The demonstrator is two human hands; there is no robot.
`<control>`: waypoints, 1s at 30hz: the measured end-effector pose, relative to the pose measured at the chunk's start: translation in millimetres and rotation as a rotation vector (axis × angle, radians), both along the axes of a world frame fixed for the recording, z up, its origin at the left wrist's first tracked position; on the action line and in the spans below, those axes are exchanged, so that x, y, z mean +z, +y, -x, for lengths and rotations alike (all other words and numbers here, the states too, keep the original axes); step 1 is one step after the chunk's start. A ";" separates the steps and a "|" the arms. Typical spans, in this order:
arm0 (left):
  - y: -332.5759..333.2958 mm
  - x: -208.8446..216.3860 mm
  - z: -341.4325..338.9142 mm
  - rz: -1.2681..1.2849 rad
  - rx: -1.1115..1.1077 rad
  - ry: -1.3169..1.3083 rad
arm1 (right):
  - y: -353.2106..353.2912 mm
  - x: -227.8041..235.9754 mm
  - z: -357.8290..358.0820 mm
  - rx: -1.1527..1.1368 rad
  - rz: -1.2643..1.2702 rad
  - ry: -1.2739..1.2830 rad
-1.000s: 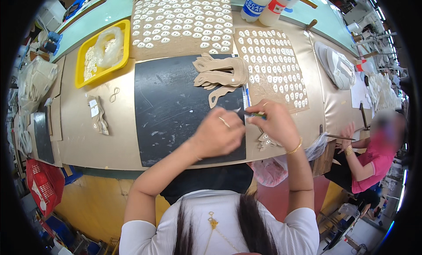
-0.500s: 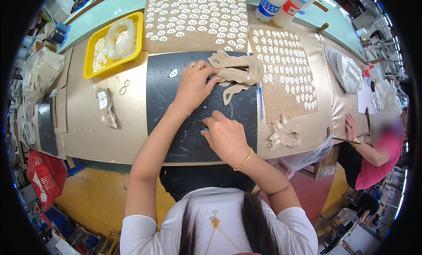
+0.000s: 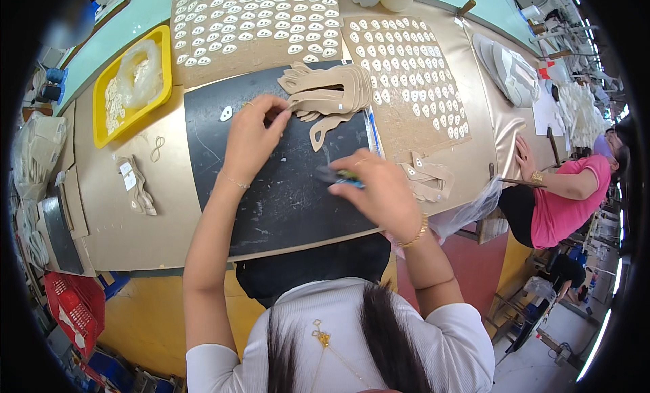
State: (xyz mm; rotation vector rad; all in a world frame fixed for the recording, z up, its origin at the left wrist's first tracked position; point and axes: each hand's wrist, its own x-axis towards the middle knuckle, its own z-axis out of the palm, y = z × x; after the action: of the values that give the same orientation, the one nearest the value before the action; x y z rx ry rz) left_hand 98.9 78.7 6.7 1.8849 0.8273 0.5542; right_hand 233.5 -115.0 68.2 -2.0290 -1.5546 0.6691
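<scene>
On a black mat (image 3: 223,169) lies a pile of curved beige shoe-upper pieces (image 3: 349,81), with one piece (image 3: 321,131) splayed out at its near side. My left hand (image 3: 252,139) has thumb and forefinger closed on the left end of a beige piece in the pile. In my right hand (image 3: 382,193), above the mat's right part, is a small hand tool (image 3: 351,181) with blue and yellow-green handles and a dark tip. Motion smears it, so its exact kind cannot be told. A single white oval piece (image 3: 226,113) sits left of my left hand.
Cardboard sheets (image 3: 261,47) (image 3: 386,132) carry rows of white oval pieces. A yellow tray (image 3: 167,74) of white pieces stands far left. Beige bundles lie left (image 3: 139,190) and right (image 3: 430,179). A blue pen (image 3: 374,130) lies beside the mat. A person in pink (image 3: 569,200) sits at right.
My view has turned, shifting the table left and tilting it. My right hand has moved rightward from the mat's middle, and more of the tool in it shows. My left hand stays by the pile.
</scene>
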 end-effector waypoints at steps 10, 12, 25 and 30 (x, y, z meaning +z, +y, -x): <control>44.1 4.8 82.0 -0.398 0.242 0.220 | -16.1 6.5 -41.7 -0.265 -0.010 -0.025; 47.9 4.6 84.1 -0.405 0.194 0.295 | -11.6 2.7 -34.2 -0.215 -0.016 -0.011; 24.2 -2.9 72.0 -0.596 0.206 0.225 | -7.2 5.8 -23.3 -0.212 -0.002 0.042; -20.1 7.1 71.2 -0.782 0.046 0.179 | 4.8 6.6 -17.8 -0.240 -0.082 0.076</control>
State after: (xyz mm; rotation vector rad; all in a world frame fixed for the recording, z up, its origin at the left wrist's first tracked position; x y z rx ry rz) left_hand 27.7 58.6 13.7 2.6616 0.8360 0.8258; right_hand 251.3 -110.2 74.7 -2.0605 -1.2494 0.5735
